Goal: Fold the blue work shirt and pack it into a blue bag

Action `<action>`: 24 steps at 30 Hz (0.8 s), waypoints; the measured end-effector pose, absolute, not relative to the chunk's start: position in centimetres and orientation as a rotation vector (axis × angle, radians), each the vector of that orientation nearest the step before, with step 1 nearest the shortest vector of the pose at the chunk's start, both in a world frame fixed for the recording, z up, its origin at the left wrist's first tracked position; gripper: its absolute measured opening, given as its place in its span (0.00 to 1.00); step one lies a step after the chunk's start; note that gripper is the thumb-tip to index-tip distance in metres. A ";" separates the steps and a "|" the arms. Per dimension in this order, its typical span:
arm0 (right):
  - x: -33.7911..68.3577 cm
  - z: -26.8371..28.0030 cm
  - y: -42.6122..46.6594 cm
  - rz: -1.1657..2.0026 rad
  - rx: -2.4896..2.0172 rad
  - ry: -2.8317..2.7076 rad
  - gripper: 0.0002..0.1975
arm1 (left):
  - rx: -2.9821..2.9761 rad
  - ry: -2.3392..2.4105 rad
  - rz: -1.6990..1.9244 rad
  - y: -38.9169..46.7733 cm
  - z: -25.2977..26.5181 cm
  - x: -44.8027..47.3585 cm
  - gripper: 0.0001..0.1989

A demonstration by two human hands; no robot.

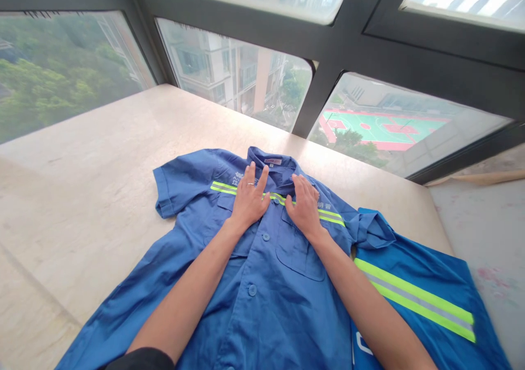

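Note:
A blue short-sleeved work shirt (229,233) lies front side up, buttoned, its collar (262,157) pointing toward the window. A yellow-green and grey reflective stripe crosses its chest. My left hand (250,198) rests on the chest just below the collar, fingers spread, a ring on one finger. On the other side of the button placket, my right hand (303,203) lies over the chest near the collar's right edge, fingers stretched out and fairly close together. Neither hand grips the cloth. White lettering beside each hand is partly covered.
A brighter blue garment (414,255) with a wide reflective stripe lies at the right, partly under the shirt's sleeve. Both are on a pale stone sill (102,157). Dark window frames (254,23) border it at the back. A patterned wall (488,239) stands at the right.

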State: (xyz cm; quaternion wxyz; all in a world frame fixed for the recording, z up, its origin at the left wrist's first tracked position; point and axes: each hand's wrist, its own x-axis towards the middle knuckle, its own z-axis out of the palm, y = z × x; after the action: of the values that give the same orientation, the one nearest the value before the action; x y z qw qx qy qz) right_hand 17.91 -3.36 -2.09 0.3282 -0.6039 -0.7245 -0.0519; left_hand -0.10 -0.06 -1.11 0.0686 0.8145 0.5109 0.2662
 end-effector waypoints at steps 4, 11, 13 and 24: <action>17.8 -1.9 -3.3 -0.135 -1.637 -1.848 0.20 | 2.515 1.542 0.692 0.1 -1.2 -0.2 0.26; 18.4 -3.4 -2.1 0.048 -1.635 -1.519 0.19 | 2.459 1.685 0.721 1.0 -1.9 -0.3 0.18; 18.7 -4.0 -1.6 0.098 -1.619 -1.409 0.21 | 2.444 1.699 0.753 1.2 -2.0 -0.3 0.18; 19.2 -5.0 -0.2 0.107 -1.636 -1.309 0.21 | 2.452 1.835 0.806 0.8 -2.0 -0.2 0.38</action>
State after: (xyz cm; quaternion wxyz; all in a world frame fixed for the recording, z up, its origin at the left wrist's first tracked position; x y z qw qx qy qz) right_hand 19.24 -0.22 -5.05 0.4986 -0.6759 -0.5410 0.0443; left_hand -0.24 0.81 -1.98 -0.0127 0.7742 0.5794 0.2544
